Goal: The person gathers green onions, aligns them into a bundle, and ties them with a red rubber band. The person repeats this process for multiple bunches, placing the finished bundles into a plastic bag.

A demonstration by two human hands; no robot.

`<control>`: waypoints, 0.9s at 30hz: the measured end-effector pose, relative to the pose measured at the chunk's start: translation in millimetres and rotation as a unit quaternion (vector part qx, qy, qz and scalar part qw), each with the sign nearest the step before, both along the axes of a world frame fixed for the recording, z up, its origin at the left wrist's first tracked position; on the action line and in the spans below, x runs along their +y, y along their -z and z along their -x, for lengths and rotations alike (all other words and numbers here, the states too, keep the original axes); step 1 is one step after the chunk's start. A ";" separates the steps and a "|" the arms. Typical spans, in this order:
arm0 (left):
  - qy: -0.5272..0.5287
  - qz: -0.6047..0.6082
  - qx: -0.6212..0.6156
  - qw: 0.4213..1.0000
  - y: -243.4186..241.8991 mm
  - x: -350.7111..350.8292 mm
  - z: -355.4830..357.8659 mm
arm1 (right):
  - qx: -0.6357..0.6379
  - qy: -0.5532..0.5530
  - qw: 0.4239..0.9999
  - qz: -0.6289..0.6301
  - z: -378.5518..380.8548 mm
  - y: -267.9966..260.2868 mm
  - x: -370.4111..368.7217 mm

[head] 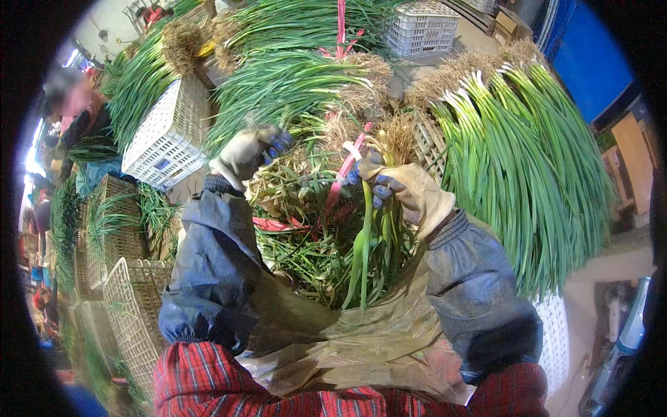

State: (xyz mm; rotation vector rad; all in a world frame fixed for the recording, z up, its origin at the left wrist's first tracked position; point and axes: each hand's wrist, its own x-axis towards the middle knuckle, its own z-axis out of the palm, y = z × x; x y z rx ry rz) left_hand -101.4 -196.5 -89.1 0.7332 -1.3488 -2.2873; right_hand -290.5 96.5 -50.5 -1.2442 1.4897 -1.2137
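In a soiled work glove with blue fingertips, my right hand (401, 190) grips green onions (366, 234) near their white ends, the leaves hanging down. My left hand (252, 148), gloved the same way, is raised to the left with curled fingers; motion blur hides whether anything is in it. Between and below both hands lies a heap of stripped leaves and roots (307, 250). Pink strapping (333, 195) runs through this heap. A brown apron or sheet (365, 339) spreads in front of me. Just behind my right hand are dry onion roots (398, 135).
Rooted green onions (521, 156) are stacked along the right, and more bundles (281, 78) lie ahead. White plastic crates (167, 135) and a beige crate (135, 313) stand at left, another white crate (422, 31) at the back. A person (78, 109) is at far left.
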 end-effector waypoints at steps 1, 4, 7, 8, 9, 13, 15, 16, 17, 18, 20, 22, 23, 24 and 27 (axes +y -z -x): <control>0.118 0.185 -0.018 0.975 3.4 10.6 -11.4 | 0.119 -0.027 0.991 0.046 -1.5 -9.8 1.1; 0.087 0.265 -0.190 0.941 -61.4 96.0 2.2 | 0.072 -0.041 0.996 -0.033 -0.9 -9.5 -4.7; 0.107 0.230 -0.047 0.966 -73.8 110.9 1.6 | 0.073 -0.114 0.987 0.084 -5.0 8.3 -14.0; 0.099 0.211 -0.020 0.972 -70.3 115.1 8.9 | 0.034 -0.133 0.988 0.077 -7.7 8.2 -25.3; 0.091 0.191 0.008 0.977 -69.5 117.8 15.7 | 0.003 -0.135 0.989 0.055 -7.0 6.4 -20.6; 0.137 0.128 0.128 0.974 -76.8 137.0 24.2 | -0.302 -0.090 0.948 -0.054 -25.5 -7.9 -15.5; 0.106 0.110 0.134 0.979 -71.5 147.2 30.6 | -0.332 -0.171 0.927 0.040 -13.3 8.7 -21.3; 0.103 0.092 0.152 0.979 -71.6 153.5 32.1 | -0.382 -0.157 0.910 0.043 -15.1 8.9 -18.0; 0.099 0.073 0.170 0.978 -73.0 159.6 33.0 | -0.431 -0.141 0.890 0.047 -17.8 8.9 -15.7; 0.073 0.088 0.130 0.985 -71.7 162.9 33.7 | -0.465 -0.141 0.874 0.024 -20.7 8.2 -15.0; 0.020 0.123 0.150 0.981 -60.7 167.1 38.8 | -0.530 -0.167 0.830 0.044 -34.0 8.3 -12.1; 0.105 0.032 0.217 0.970 -54.5 165.0 34.8 | -0.541 -0.189 0.818 0.040 -31.3 12.2 -14.0; 0.092 0.005 0.196 0.976 -50.6 167.2 35.8 | -0.545 -0.199 0.813 0.037 -28.9 13.7 -14.1; 0.084 -0.038 0.176 0.980 -52.3 168.6 36.8 | -0.562 -0.195 0.801 0.057 -30.6 5.6 -16.5; 0.169 -0.164 0.182 0.955 -31.4 155.8 29.6 | -0.525 -0.130 0.837 0.086 -30.8 13.3 -35.8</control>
